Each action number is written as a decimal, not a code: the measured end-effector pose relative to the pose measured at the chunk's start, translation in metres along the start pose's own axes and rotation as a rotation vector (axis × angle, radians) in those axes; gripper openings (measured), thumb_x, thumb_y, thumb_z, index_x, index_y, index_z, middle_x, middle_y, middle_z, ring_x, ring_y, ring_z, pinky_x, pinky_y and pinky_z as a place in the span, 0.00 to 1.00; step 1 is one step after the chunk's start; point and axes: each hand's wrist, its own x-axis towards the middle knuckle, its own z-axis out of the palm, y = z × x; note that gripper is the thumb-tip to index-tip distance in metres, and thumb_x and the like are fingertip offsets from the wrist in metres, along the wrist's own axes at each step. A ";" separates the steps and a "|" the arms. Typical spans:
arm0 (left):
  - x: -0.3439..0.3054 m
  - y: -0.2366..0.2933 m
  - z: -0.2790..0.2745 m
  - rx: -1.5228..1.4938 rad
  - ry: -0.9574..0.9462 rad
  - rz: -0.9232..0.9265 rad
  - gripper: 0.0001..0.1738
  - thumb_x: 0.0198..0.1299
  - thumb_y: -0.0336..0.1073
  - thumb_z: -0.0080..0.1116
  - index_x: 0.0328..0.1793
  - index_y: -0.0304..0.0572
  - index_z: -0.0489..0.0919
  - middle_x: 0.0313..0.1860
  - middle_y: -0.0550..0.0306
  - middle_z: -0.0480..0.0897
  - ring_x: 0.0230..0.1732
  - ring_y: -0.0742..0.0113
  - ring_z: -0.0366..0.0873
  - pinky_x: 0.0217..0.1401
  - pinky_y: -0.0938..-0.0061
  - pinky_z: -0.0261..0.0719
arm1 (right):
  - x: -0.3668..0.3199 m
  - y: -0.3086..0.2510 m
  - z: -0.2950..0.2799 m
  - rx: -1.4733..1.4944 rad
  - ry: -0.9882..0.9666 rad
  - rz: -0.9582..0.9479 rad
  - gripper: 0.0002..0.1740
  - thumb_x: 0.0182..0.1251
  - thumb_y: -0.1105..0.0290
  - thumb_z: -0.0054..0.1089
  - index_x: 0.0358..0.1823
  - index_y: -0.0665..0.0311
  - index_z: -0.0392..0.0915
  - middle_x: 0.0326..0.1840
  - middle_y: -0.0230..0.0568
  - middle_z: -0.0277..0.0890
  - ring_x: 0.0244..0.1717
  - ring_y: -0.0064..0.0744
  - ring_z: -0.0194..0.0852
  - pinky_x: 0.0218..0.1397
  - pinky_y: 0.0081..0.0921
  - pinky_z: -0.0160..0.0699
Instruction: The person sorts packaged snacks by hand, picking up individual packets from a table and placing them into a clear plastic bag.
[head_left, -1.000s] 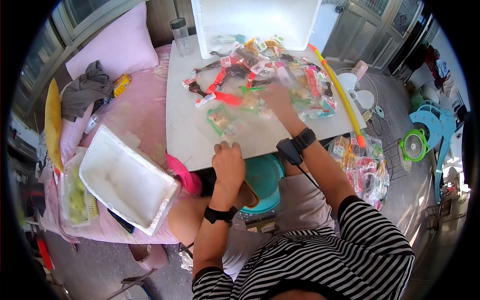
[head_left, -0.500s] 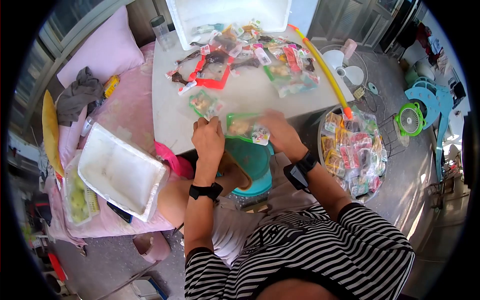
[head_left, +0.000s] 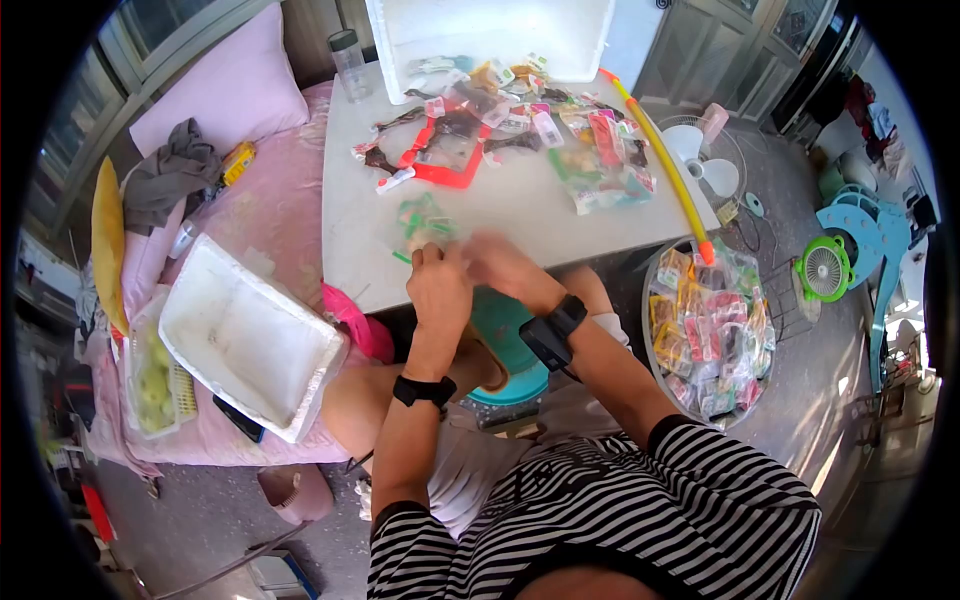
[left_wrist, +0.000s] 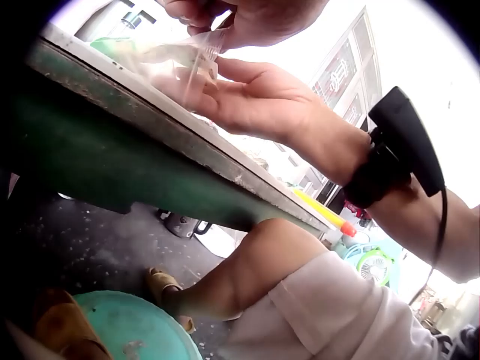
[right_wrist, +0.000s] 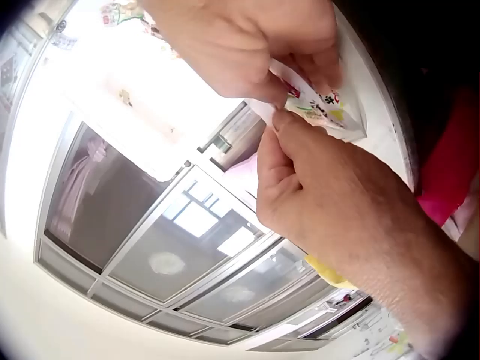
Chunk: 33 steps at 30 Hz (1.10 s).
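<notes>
Over the table's near edge my left hand point(head_left: 440, 285) pinches one edge of a clear printed plastic packet point(right_wrist: 322, 112). My right hand point(head_left: 500, 262), blurred in the head view, meets it from the right. In the left wrist view the right thumb and fingers hold the packet's point(left_wrist: 176, 71) other side, and its far end shows green. A green-edged food packet point(head_left: 425, 215) lies on the white table point(head_left: 360, 240) just beyond the left hand. Further back are a red-edged packet point(head_left: 445, 178), dark pieces in wrappers and several clear packets point(head_left: 605, 185).
A round tub point(head_left: 648, 345) full of packets stands right of the table. Along the table's right side lies a yellow tube point(head_left: 670, 165). A white foam box point(head_left: 490, 40) stands at the back, another foam box point(head_left: 250, 340) on the bed. Below is a turquoise tub point(head_left: 520, 385).
My right hand has come back from among the packets on the table, bringing a green-edged packet to my left hand. Both hands now meet at it. The head view has shifted slightly.
</notes>
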 end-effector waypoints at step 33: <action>0.001 -0.002 -0.011 0.099 -0.050 -0.027 0.05 0.50 0.25 0.55 0.35 0.37 0.79 0.31 0.47 0.77 0.37 0.45 0.76 0.34 0.55 0.76 | 0.012 0.008 -0.015 -0.339 -0.361 0.149 0.13 0.64 0.74 0.50 0.47 0.73 0.76 0.44 0.41 0.77 0.44 0.28 0.77 0.49 0.24 0.77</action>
